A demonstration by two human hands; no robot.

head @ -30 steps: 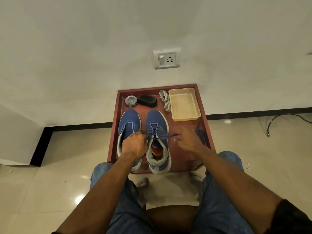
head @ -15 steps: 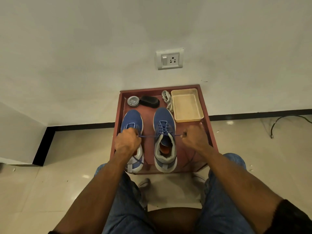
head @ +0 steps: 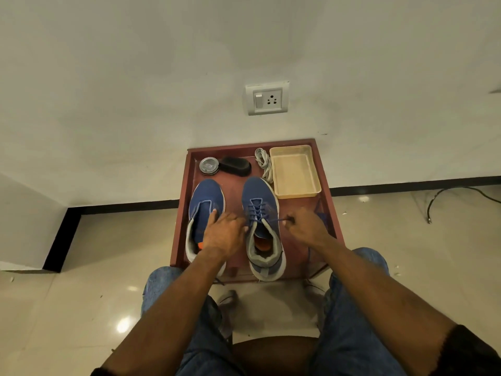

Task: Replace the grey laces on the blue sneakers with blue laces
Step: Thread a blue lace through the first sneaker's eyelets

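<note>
Your right hand (head: 306,226) now pinches the thin blue lace (head: 279,220) pulled sideways from the blue cloth sneaker (head: 261,213), your left hand (head: 223,234) has moved in beside it with its hold hidden, so this shoe looks nearly laced.

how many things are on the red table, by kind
blue sneakers: 2, left one unlaced, right one laced in blue
blue laces: 2, one in the right sneaker, one loose at the table's right edge
grey lace bundle: 1
round tin: 1
black brush: 1
beige tray: 1
total: 8
</note>
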